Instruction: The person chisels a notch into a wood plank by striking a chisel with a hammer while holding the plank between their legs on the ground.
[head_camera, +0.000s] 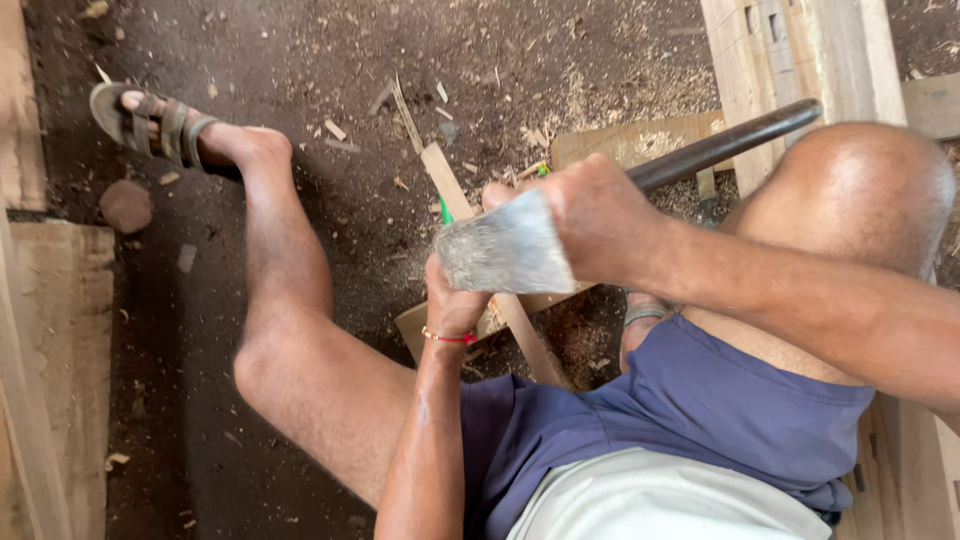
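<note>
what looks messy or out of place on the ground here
Wood chips and sawdust are scattered across the dirt floor, thickest above the board. A loose splinter lies apart. The right hand grips the hatchet right at its blade, above the left hand holding the wood strip.

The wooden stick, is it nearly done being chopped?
Partly. Wood chips lie on the dirt floor, so some trimming looks done. Right now the left hand steadies the wooden stick on a board while the right hand grips the axe beside its blade. The stick's far end looks squared and uncut, so more shaping probably remains.
</note>
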